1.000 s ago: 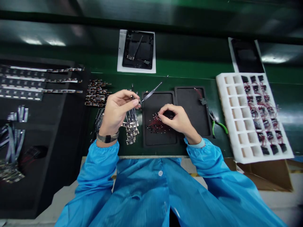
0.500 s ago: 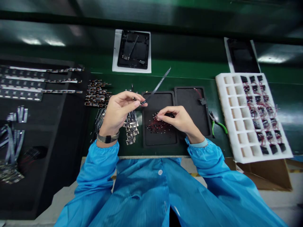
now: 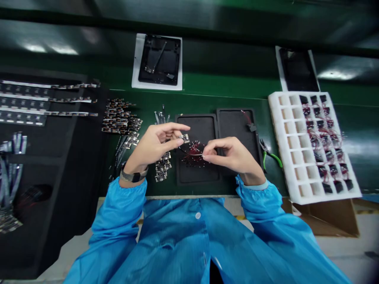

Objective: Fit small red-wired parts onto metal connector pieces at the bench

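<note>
The small circuit board (image 3: pixel 185 138) sits at the fingertips of my left hand (image 3: pixel 158 144), its lit end poking out to the right past my thumb and forefinger; the rest is hidden behind my fingers. I hold it in a light pinch, with the forefinger stretched out above it. From just under that thumb a thin strip (image 3: pixel 194 154) runs across to my right hand (image 3: pixel 233 156), where thumb and forefinger nip its far end. It is seen nearly edge-on, so it is probably the board's flat ribbon, though I can't make out the join. The board thus lies to the left of my right hand, with the strip bridging the gap.

Beneath the strip, a tangle of red wires (image 3: pixel 194 146) lies in the left black tray (image 3: pixel 204 179), partly screened by the strip. My right hand covers part of the right black tray (image 3: pixel 233 116), and my left hand hides the middle of a row of boards (image 3: pixel 163 165) on the tabletop (image 3: pixel 201 103). Green-handled cutters (image 3: pixel 271 157) lie just beside the right tray, and beyond them stands a white foam tray (image 3: pixel 286 154). At far left, a large black tray (image 3: pixel 77 165) is cut off by the view's edge.
</note>
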`<state>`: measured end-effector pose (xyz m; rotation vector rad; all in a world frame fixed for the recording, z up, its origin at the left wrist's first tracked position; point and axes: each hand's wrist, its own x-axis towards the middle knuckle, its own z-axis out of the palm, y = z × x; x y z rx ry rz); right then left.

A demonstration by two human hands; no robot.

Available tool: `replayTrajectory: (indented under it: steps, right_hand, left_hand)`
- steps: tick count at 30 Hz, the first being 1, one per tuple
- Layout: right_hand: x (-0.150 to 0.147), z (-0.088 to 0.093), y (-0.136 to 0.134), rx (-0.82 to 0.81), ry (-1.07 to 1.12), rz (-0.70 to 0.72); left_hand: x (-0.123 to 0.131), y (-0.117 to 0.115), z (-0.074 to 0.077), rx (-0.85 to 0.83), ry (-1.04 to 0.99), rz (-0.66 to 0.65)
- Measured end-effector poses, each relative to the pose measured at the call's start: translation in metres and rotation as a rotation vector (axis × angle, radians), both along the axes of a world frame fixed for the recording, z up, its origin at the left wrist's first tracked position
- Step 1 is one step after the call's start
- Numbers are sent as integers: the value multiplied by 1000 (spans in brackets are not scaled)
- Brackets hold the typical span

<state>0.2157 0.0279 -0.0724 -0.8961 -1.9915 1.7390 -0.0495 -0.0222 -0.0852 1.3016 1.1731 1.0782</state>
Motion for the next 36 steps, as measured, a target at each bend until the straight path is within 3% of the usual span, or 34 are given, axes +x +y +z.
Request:
replayTrajectory:
  steps: [6,14,36]
  right_hand:
    - [-6,-7,5,-39,-18,35]
    - [-8,-8,2,-80,-61,31]
    - [-11,-20,-5,-115,-203,14]
  left_hand:
    - [13,-1,-1,-26,97,-200]
    - [18,1,-2,16,178,-293]
    - [23,-1,0,-2,270,-294]
